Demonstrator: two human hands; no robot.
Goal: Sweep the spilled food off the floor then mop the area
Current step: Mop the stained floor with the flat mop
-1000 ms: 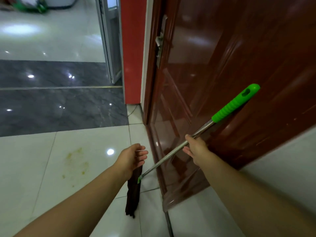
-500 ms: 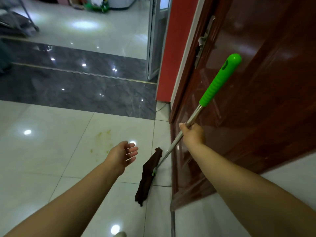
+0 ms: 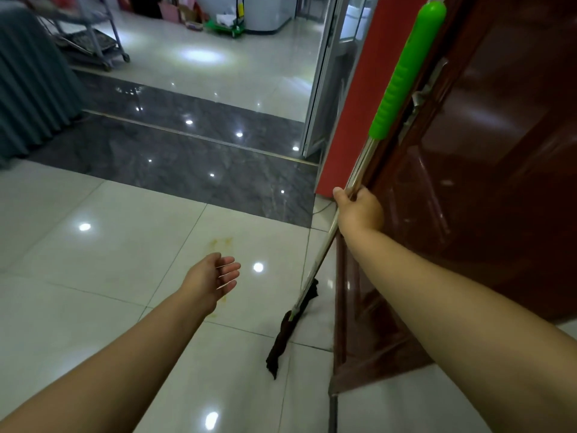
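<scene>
R hand [image 3: 359, 214] grips mop [image 3: 324, 251] shaft below green grip, just beside brown door [image 3: 487, 189]. L hand [image 3: 212, 276] open, empty, over yellowish stain [image 3: 222, 242] left of mop head. No legible writing.

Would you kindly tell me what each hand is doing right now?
Left hand: open, holding nothing.
Right hand: gripping the mop's metal pole.
</scene>
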